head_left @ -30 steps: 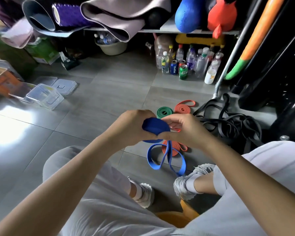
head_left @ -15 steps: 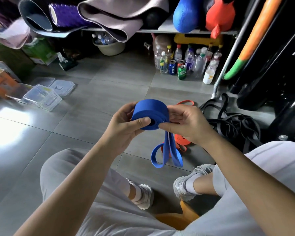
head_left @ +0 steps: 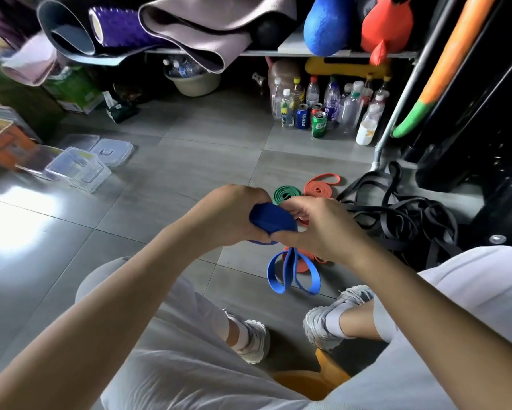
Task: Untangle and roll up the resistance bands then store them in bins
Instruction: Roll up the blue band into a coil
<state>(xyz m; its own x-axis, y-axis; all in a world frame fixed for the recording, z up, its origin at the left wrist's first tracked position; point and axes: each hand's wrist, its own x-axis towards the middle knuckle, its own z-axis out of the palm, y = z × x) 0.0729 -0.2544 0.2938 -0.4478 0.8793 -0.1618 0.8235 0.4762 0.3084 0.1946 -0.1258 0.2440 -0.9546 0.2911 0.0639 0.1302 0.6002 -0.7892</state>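
While the blue band (head_left: 274,224) is only partly wound, you are in the rolling step, at the centre of the frame above the floor (head_left: 189,179). Your left hand (head_left: 228,216) grips the coil from the left, curled close round it. Your right hand (head_left: 319,229) closes on the coil's right side, its fingers (head_left: 297,206) bent over the strap where it feeds in. Neither hand has any slack in its hold.

Below the hands the loose tail (head_left: 277,288) hangs in two loops, so several turns are likely left. The next move calls for a firm left grip while the right draws the tail up flat, without twists, and lays it onto the coil.

A green roll (head_left: 287,194) and an orange-red roll (head_left: 318,189) lie finished just beyond your hands. The black tangle (head_left: 396,223) at centre right waits untouched. The clear bins (head_left: 80,171) sit well apart at centre left, so storing will need a reach across.
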